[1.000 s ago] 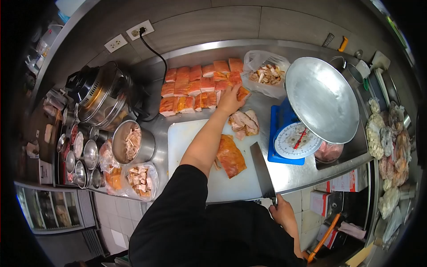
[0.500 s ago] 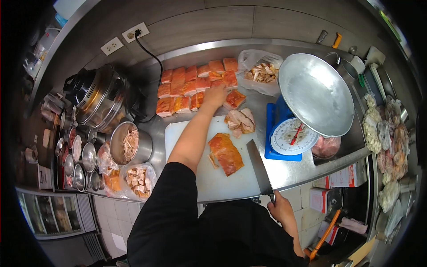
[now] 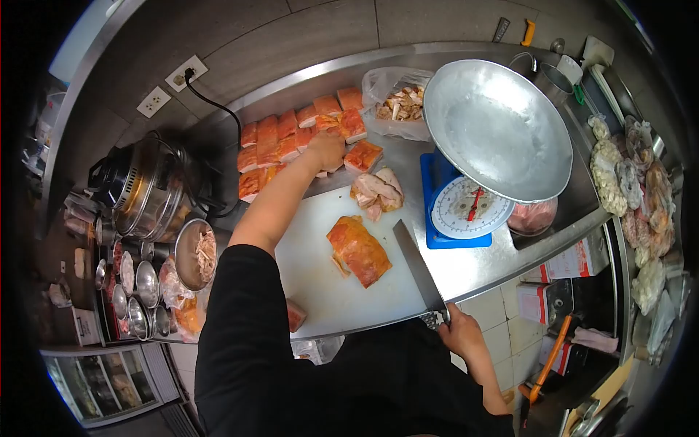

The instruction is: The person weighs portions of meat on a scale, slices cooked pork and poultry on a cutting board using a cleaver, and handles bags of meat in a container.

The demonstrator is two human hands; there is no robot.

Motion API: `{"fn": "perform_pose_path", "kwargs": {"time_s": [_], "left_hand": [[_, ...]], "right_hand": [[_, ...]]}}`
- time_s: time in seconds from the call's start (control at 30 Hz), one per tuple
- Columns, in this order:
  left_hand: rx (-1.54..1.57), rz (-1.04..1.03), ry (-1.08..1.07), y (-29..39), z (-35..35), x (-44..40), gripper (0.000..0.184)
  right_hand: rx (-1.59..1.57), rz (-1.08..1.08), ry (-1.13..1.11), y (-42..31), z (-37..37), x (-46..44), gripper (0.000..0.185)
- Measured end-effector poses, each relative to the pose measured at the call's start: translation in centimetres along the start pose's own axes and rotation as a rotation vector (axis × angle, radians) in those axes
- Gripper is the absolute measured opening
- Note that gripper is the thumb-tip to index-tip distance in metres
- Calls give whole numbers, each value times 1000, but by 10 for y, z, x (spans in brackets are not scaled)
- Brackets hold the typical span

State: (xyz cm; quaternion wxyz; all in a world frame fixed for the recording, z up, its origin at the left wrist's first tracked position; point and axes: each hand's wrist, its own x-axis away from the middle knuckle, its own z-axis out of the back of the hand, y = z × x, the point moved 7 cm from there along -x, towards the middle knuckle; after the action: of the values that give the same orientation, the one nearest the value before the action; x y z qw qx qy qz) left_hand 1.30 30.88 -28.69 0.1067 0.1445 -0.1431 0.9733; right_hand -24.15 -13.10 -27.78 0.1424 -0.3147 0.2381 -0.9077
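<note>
My left hand (image 3: pixel 327 151) is at the front right of the rows of red-orange meat blocks (image 3: pixel 267 138), its fingers bent down over them; what they grip is hidden. Just right of it lies a separate block (image 3: pixel 363 156). My right hand (image 3: pixel 459 329) is wrapped round the handle of a cleaver (image 3: pixel 419 266), whose blade rests along the right side of the white cutting board (image 3: pixel 313 284). A browned slab of meat (image 3: pixel 359 251) sits mid-board. Pale cut meat (image 3: pixel 377 192) lies at the board's top edge, and a small reddish piece (image 3: pixel 295 315) is by my left sleeve.
A blue scale (image 3: pixel 473 207) with a wide metal pan (image 3: pixel 499 131) stands on the right. Behind the board is a plastic bag of chopped meat (image 3: pixel 400 103). To the left are a steel pot (image 3: pixel 191 255), small metal bowls (image 3: pixel 148 284) and a glass-bodied cooker (image 3: pixel 142 186).
My left hand has moved off the separate block, leftward to the rows. The view has shifted and turned, and a small reddish piece now shows at the board's lower left.
</note>
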Motion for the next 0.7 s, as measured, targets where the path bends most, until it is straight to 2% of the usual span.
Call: {"fn": "perform_pose_path", "kwargs": {"time_s": [0.07,0.13,0.17,0.23,0.27,0.33,0.37,0.43,0.47,0.53,0.6,0.7], "left_hand": [[-49,-2,-74,-4,-3,3,32],[-183,-136,209,-5,-1,8,31],[-186,-135,209,-5,-2,11,31],[249,-12,130,-17,-10,13,43],[247,-13,133,-14,-7,14,43],[620,261,208,-24,-5,16,59],[624,259,208,-16,4,18,59],[444,327,107,4,27,23,79],[447,329,108,13,36,20,79],[199,359,-96,30,37,14,91],[220,424,-60,35,28,2,89],[253,553,-35,38,15,-13,83]], "right_hand": [[-7,-1,-2,1,0,0,49],[-17,-3,-1,2,-3,1,48],[-16,16,30,3,-3,1,48],[-12,37,65,4,-2,-1,49],[-24,33,52,5,-3,-1,48],[-33,25,42,6,-3,-1,48],[-19,32,45,5,-3,0,49],[-1,38,48,5,-3,0,50],[3,40,53,5,-4,0,52],[11,45,56,3,-3,-1,53],[-5,-7,-17,4,-6,-1,55],[22,9,-8,6,-7,-1,56]]}}
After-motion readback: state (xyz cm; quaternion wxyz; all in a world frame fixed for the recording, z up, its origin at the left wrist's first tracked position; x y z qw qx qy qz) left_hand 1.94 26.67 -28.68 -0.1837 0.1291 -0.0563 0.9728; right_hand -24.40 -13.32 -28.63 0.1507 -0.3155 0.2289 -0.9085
